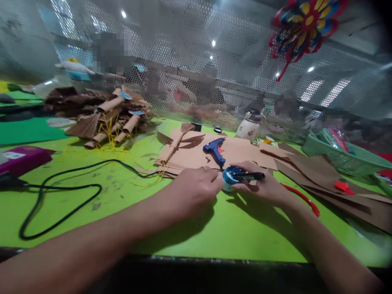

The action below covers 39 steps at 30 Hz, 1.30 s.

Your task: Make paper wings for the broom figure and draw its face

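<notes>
The right hand (266, 184) pinches a small round blue container (228, 174), apparently steadying it; the left hand's (192, 188) grip I cannot tell.

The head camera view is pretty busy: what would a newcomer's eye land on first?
Probably the large, many-coloured flower-shaped decoration at the upper right, bright against the grey mesh. Next comes the vivid green tabletop, where a blue glue gun lies on brown sheets just beyond the hands. Near the middle, the right hand holds a round blue item, with a black pen beside it.
</notes>
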Each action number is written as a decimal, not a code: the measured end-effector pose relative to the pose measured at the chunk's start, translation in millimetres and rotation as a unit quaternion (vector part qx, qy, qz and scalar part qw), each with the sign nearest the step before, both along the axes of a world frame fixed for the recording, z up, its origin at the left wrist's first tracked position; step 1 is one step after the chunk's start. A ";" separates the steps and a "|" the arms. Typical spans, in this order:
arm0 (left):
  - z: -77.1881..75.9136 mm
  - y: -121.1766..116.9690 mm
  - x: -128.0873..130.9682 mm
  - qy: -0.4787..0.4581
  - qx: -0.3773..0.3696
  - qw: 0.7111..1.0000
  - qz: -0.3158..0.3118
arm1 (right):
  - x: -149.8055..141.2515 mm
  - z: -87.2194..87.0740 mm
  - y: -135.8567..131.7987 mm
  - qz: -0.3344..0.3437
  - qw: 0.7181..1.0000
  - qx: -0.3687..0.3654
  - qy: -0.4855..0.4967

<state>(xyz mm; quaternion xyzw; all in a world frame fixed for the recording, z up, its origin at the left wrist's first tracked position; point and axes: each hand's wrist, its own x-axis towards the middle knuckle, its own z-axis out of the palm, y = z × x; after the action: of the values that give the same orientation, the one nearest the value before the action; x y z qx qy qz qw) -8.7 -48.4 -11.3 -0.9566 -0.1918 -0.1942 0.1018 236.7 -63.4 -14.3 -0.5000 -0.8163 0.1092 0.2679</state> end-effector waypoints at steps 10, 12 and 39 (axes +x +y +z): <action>-0.6 -31.1 7.6 0.130 0.031 0.985 -0.108 | -3.3 9.5 -13.4 -0.087 0.974 0.008 0.209; 2.6 -37.0 6.7 0.119 0.029 0.984 -0.132 | -0.9 8.4 -11.0 -0.117 0.959 0.012 0.259; -9.7 -31.6 21.5 0.149 0.014 0.983 -0.108 | 5.4 23.7 2.3 -0.027 0.988 -0.032 0.146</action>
<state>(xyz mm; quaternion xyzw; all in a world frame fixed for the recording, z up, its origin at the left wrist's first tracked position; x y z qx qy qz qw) 12.9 -80.0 -21.1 -0.9884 -0.0676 -0.0622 0.1206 242.1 -61.1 9.4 -0.5089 -0.7507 0.1995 0.3711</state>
